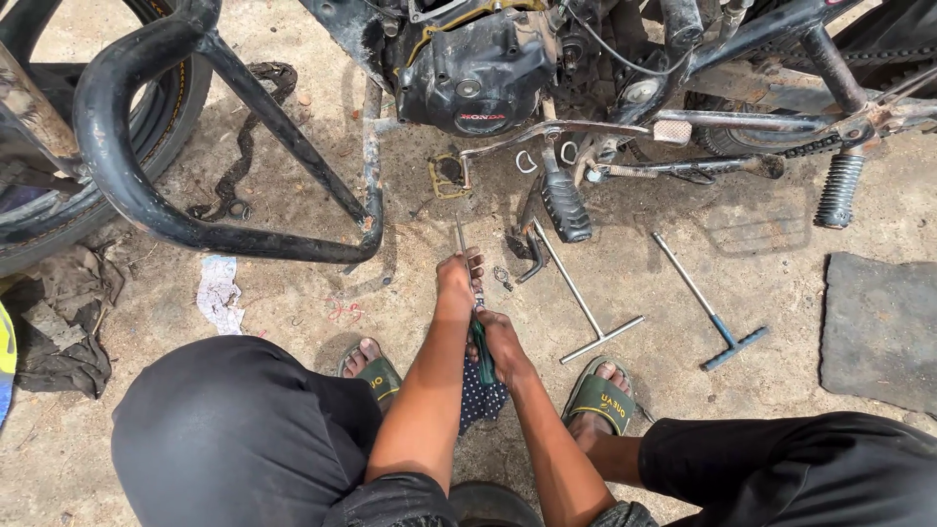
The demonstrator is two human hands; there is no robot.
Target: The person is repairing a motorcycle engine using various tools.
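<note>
My left hand [459,278] is closed around the metal shaft of a long screwdriver [461,237] whose tip points toward the motorcycle. Just below it, my right hand [503,342] grips the screwdriver's green handle [481,356]. A dark dotted cloth [483,402] hangs under my right hand, between my sandalled feet. Both hands are held over the dusty concrete ground, in front of the black engine [478,68].
Two T-handle wrenches lie to the right, one plain steel [586,312] and one with a blue handle [717,322]. A black crash guard [146,195], a loose chain [244,146], a footpeg [564,205], a gasket [447,176], a grey mat [878,332] and a tyre [59,205] surround me.
</note>
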